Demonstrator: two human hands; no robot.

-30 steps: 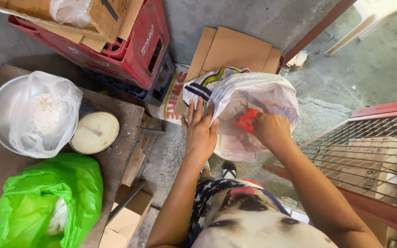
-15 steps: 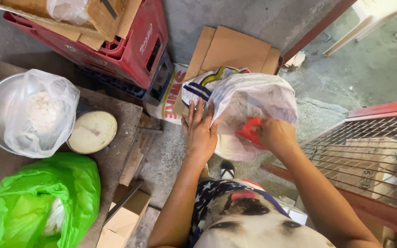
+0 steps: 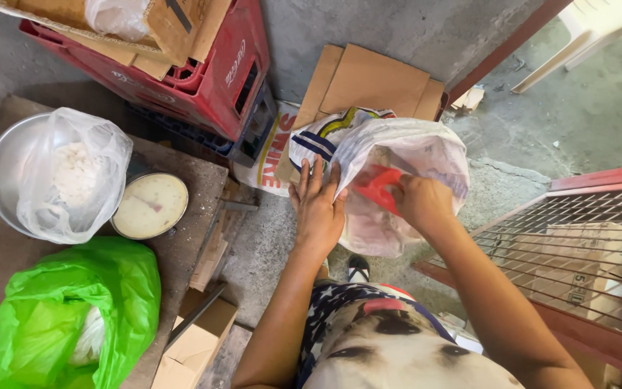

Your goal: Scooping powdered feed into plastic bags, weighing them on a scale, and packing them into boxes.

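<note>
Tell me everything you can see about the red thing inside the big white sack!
The red plastic scoop-like thing sits inside the open mouth of the big translucent white plastic sack. It looks smooth, bright and stiff, and only part of it shows, so its full shape cannot be told. The right hand grips it at one end, fingers curled around it. The left hand does not touch it; it lies flat on the sack's edge beside it.

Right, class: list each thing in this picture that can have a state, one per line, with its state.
White sack: mouth open, held apart.
Left hand: flat on the sack's rim, fingers spread.
Right hand: closed on the red scoop, inside the sack.
Clear bag: open, sitting in the metal bowl.
Green bag: open, crumpled.
Red crate: upright, cardboard on top.
Weighing scale: nothing on it.
</note>
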